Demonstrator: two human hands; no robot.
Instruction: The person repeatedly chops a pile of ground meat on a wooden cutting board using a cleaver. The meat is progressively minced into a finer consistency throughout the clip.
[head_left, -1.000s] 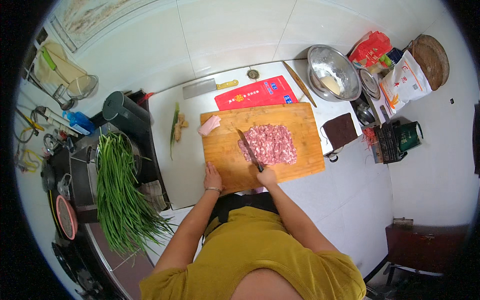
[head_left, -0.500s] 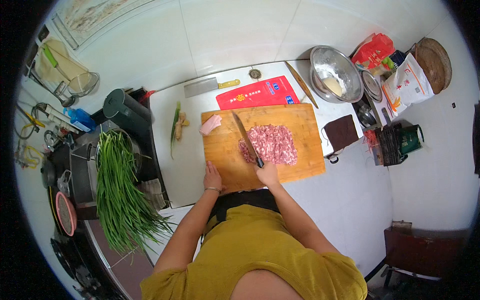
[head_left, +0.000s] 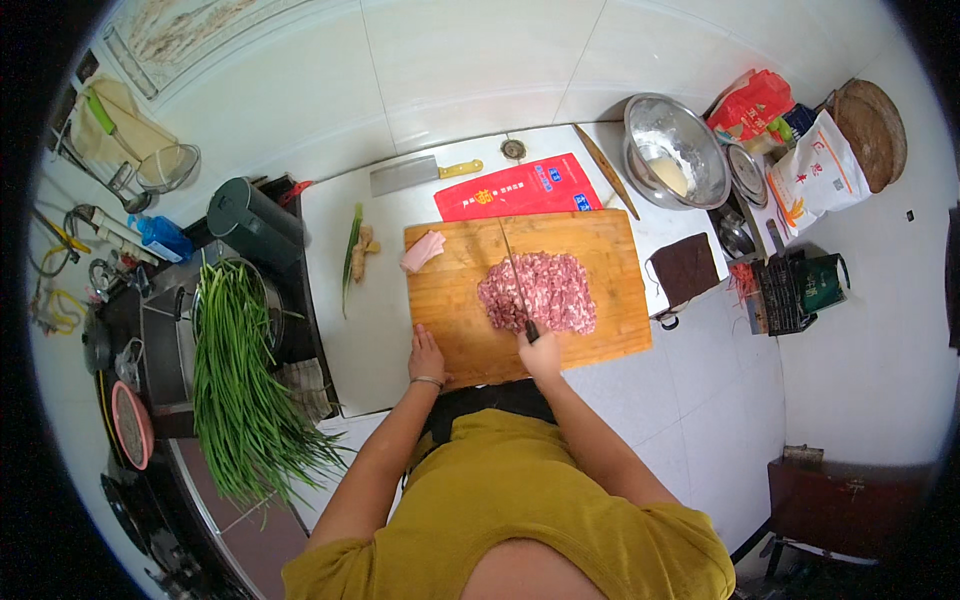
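Meat (head_left: 562,290), pink-and-white, finely chopped, in a flat heap right of centre on a thick rectangular board (head_left: 445,300) of yellowish-brown wood, set on a white surface (head_left: 365,375). Right hand (head_left: 541,354) wrapped tight round the black handle of a long narrow knife (head_left: 517,281), just at the heap's near edge. Blade across the heap's left part, tip pointing away from the body, beyond the far edge of the meat. Cannot tell whether pressed in or lifted just above. Left hand (head_left: 426,356) apparently empty, fingers outstretched, laid on the board's near left corner, well apart from the blade.

Likely trouble: board skid, from a hard stroke with the left hand's weight off. Possible tipping too, near edge seeming to reach past the surface's front. Meat spill toward the body, from wide strokes near the heap's edge. Knife slip, from any grease on the handle. Smooth pale-pink slab (head_left: 423,251) at the board's far left, knockable by a wide swing.
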